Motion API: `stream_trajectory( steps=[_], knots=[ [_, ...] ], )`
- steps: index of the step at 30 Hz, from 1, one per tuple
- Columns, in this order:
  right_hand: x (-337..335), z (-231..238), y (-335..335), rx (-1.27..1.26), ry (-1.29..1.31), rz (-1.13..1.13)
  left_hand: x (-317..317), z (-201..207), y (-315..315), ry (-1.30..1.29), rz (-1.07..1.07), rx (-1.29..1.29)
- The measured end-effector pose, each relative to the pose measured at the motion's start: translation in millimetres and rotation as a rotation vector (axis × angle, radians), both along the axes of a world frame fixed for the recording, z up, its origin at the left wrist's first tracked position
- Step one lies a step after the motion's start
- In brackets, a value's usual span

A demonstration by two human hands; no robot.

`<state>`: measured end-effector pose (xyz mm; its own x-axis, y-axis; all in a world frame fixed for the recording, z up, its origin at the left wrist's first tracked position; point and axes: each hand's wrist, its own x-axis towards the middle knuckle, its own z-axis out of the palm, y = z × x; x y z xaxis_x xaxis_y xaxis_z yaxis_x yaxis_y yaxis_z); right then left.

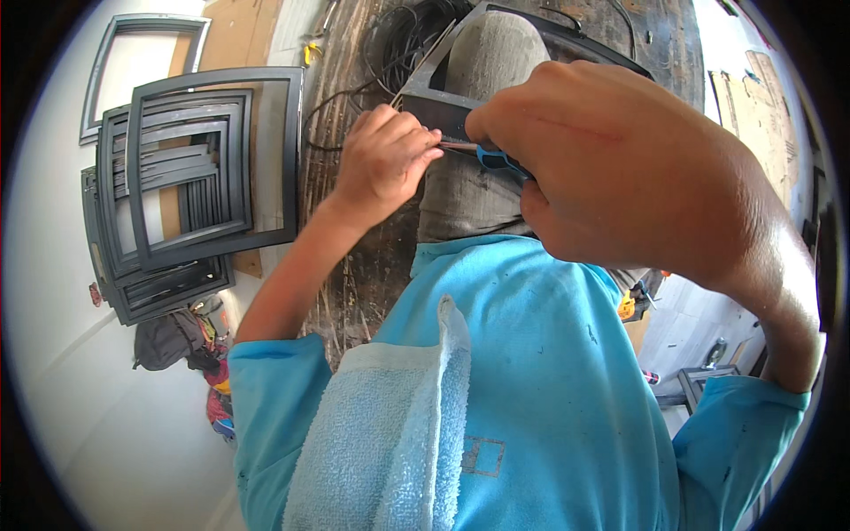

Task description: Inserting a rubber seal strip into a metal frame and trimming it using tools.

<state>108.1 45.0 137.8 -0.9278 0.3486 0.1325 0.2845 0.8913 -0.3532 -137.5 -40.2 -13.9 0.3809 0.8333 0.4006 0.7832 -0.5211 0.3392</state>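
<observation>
A dark grey frame [434, 113] lies over my raised knee, which pokes up through its opening. My right hand [611, 168] is closed round the blue handle of a screwdriver [498, 162]. The thin shaft points left along the frame's near side, toward my other fingers. At the frame's near left corner my left hand [385, 159] is closed in a pinch beside the screwdriver's tip. What those fingers hold is hidden. A black cord [323, 147] runs on the worn wooden surface and passes behind my left hand.
Several dark rectangular frames [297, 168] are stacked at the left. A coil of black cord [398, 49] lies beyond my left hand on the wooden surface [354, 292]. A light blue towel [381, 425] hangs over my shirt. A dark bag [168, 341] rests at the lower left.
</observation>
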Motion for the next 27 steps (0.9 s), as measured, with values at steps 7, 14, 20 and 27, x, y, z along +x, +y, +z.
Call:
stream_trajectory(
  steps=[7,14,20,27],
  knots=[
    [61,26,6,-0.018,-0.186,-0.080,34,-18,-3,-0.005,0.141,0.188],
    [106,25,6,-0.312,-0.218,-0.144,45,-26,-11,0.034,0.153,0.225],
    [77,2,13,-0.287,-0.321,-0.070,6,5,1,-0.070,0.091,0.014],
    [55,-10,14,-0.301,-0.147,-0.041,-14,17,9,0.034,-0.030,-0.059]
  ],
)
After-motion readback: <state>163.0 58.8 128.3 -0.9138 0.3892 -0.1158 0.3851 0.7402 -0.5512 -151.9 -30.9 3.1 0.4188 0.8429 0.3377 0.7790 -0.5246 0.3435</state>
